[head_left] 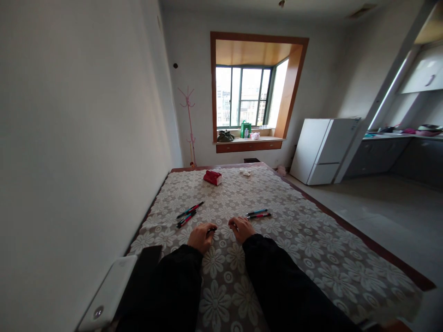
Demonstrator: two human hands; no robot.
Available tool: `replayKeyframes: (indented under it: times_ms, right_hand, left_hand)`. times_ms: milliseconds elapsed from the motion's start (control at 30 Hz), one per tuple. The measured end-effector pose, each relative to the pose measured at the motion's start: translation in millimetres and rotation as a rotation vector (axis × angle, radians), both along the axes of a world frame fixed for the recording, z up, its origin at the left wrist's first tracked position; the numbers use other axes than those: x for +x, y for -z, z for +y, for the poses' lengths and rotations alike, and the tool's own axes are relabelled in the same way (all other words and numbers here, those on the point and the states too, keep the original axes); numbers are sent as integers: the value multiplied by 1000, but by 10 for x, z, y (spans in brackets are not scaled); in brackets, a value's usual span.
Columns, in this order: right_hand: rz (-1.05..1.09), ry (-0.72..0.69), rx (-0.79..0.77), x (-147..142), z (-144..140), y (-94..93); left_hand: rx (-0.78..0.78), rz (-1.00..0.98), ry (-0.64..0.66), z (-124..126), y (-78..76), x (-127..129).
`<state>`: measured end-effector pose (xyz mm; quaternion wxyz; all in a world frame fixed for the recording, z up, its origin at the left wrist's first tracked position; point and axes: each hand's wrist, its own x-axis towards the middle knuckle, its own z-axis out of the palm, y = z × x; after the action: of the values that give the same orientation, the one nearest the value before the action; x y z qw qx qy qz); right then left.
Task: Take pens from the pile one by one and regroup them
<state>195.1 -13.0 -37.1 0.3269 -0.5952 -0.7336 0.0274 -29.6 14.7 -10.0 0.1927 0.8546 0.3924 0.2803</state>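
At the far left we see a flat white box (110,290) with round corners, smooth and shiny, and a flat black thing (143,272) lies right beside it. Both sit on the big cloth (311,258), which is brown with white lacy flowers all over it. Next come our left pens (188,213), thin sticks in black, blue and red, lying on the cloth just past our left hand (201,236). That hand is curled into a loose fist, and something small and dark peeks out between its fingers, but we cannot tell what it is. Our black sleeves (277,276) look soft and thick. Our right hand (241,228) rests on the cloth with bent fingers, and we cannot tell if it holds anything. Just past it lie our right pens (258,214), two thin sticks side by side. Far back on the cloth sits a red block (212,177) and a small white scrap (245,171). A green bag (245,129) stands on the wooden window shelf (249,140). To the right stands a smooth white fridge (325,150). We cannot read any words anywhere.
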Motion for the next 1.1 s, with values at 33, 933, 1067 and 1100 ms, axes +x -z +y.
replayKeyframes:
  times_ms: [33, 933, 1067, 1100]
  right_hand:
    - [8, -1, 8, -3, -5, -5]
    - [128, -46, 40, -26, 0, 0]
    - [178, -103, 3, -61, -3, 7]
    - [205, -111, -9, -68, -3, 6]
  left_hand:
    - [-1, 2, -2, -5, -8, 1]
    - [-18, 5, 17, 2, 0, -9]
    - [0, 20, 74, 3, 3, -15]
    - [6, 27, 86, 6, 5, -17]
